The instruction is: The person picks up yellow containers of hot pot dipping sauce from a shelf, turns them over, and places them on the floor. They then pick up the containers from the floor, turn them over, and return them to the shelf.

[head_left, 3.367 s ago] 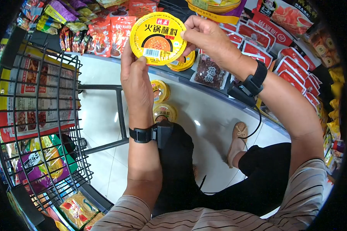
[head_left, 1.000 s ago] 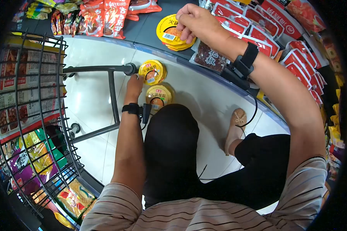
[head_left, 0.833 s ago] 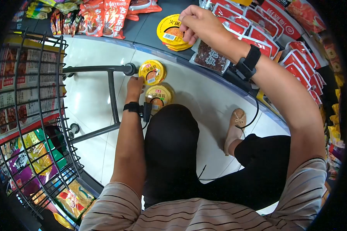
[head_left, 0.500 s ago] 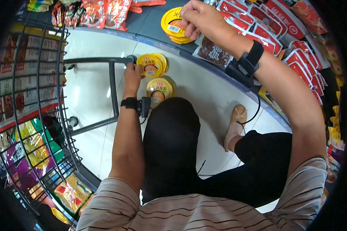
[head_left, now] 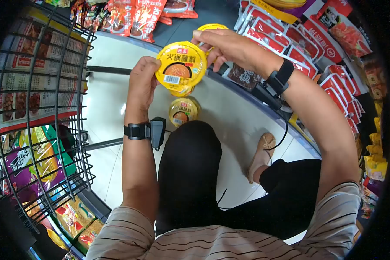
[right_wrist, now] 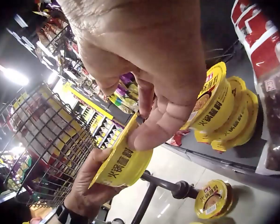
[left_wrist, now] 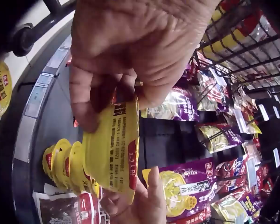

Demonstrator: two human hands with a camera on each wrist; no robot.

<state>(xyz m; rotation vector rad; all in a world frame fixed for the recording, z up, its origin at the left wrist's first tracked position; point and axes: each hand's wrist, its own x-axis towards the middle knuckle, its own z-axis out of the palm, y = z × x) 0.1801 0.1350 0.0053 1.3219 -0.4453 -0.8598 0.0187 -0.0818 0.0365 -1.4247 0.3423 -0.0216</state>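
Note:
A yellow tub with a printed lid (head_left: 181, 66) is held up in the head view, its lid facing the camera. My left hand (head_left: 142, 82) pinches its left rim between thumb and curled fingers. At the opposite edge is my right hand (head_left: 229, 48), fingers loosely bent; in the right wrist view its fingertips (right_wrist: 142, 138) touch the tub (right_wrist: 123, 163). Several matching tubs (right_wrist: 235, 114) stand stacked on the shelf beside that hand. Two more stacks stand on the floor, the nearer one (head_left: 183, 112) by the knee and the other partly hidden under the held tub.
A black wire cart (head_left: 39, 108) with packaged goods stands at the left. The dark shelf (head_left: 177, 32) across the top bears red pouches (head_left: 145, 17), a dark spice bag (head_left: 243, 76) and rows of red-and-white packets (head_left: 297, 41). A cable hangs near the right shoe (head_left: 264, 151).
My left hand has come up from the floor stack with a tub, toward my right hand. The right hand has moved off the shelf stack to this tub's edge.

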